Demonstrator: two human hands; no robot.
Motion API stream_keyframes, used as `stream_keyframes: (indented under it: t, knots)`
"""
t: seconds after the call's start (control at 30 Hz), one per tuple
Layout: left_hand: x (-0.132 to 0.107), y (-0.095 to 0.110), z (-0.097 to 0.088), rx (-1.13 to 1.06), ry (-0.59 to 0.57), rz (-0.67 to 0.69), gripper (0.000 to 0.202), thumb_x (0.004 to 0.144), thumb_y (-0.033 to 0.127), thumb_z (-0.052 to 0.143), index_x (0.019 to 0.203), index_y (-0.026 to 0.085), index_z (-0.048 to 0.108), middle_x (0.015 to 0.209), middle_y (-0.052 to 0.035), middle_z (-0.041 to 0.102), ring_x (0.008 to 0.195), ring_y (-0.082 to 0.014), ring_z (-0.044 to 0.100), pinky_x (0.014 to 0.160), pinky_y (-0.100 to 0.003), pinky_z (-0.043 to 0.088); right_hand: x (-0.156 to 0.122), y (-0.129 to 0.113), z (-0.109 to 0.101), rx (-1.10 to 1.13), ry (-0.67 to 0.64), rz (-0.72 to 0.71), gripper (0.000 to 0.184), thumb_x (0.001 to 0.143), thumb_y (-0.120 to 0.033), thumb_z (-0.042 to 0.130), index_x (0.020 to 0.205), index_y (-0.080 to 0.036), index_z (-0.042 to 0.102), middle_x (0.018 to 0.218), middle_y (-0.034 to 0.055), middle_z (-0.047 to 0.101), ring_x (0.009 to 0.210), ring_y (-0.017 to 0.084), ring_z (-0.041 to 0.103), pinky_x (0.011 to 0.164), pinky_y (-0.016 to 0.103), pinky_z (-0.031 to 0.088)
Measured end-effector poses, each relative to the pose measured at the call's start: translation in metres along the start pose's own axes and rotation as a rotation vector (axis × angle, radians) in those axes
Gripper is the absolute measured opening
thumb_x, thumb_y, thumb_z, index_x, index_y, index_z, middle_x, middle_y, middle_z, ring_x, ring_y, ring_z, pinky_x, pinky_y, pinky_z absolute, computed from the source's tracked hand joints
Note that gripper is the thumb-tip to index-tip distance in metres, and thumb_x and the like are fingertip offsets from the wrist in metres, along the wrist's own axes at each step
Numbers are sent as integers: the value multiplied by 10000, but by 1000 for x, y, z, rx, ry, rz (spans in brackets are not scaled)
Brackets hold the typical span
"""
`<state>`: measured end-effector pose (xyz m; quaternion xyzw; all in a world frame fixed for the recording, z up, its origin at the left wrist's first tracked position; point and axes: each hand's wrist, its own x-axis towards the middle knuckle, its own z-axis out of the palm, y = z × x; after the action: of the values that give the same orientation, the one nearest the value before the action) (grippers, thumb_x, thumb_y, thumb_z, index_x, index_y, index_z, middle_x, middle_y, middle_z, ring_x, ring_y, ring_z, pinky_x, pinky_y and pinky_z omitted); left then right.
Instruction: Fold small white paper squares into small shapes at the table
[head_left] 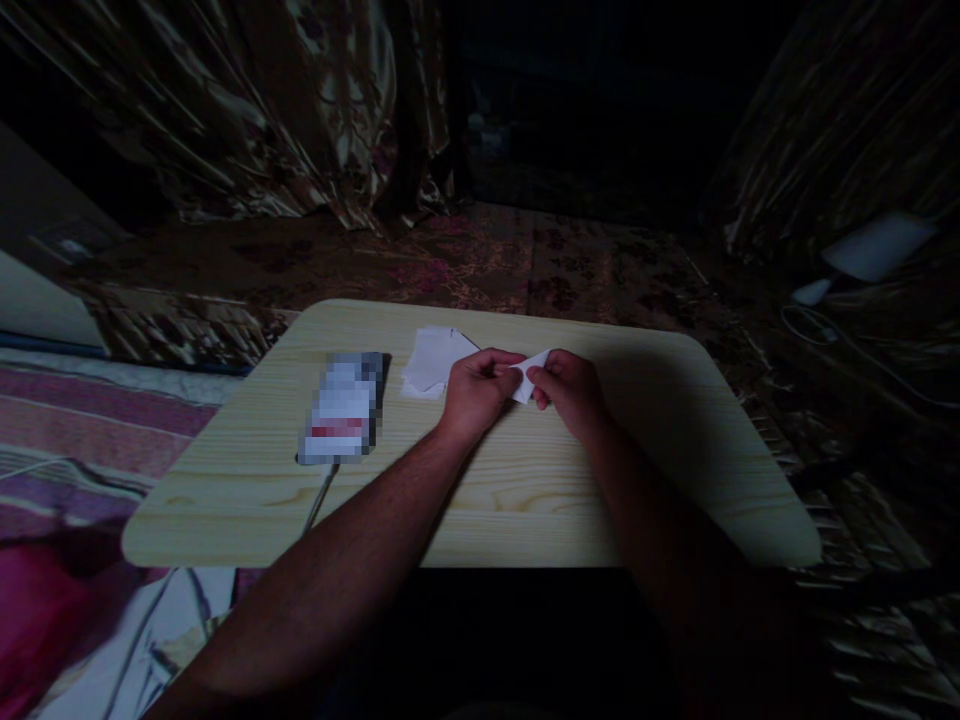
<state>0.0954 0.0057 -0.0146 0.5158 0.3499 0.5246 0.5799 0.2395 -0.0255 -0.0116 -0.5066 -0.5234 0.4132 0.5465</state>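
Between my hands is a small piece of white paper (523, 388), folded to a pointed shape and raised just over the table. My left hand (484, 388) pinches its left side between thumb and fingers. On the other side, my right hand (568, 390) grips the paper with the thumb on top and the fingers behind. Just left of my left hand lies a loose stack of white paper sheets (433, 360). Part of the folded piece is hidden under my thumbs.
A wooden-topped table (525, 490) carries everything. At its left lies a phone (341, 405), blurred out, with a cable (320, 500) running off the near edge. Patterned curtains (352, 110) hang behind. A white lamp (877, 245) stands at the right, and a striped cloth (120, 410) lies at the left.
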Motion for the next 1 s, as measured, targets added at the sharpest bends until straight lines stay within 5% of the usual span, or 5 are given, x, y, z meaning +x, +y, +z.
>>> stream_keyframes:
  t: [1.0]
  knots:
    - [0,2,1,17,21,-39,210,614,208,741,814,143,736,643,-10,675,524,-100,561,511,-216,426,2,0,0,5,193,3,232,767,-393,631,660,-195,574,480,-35,555,413,95,455,428,231,353]
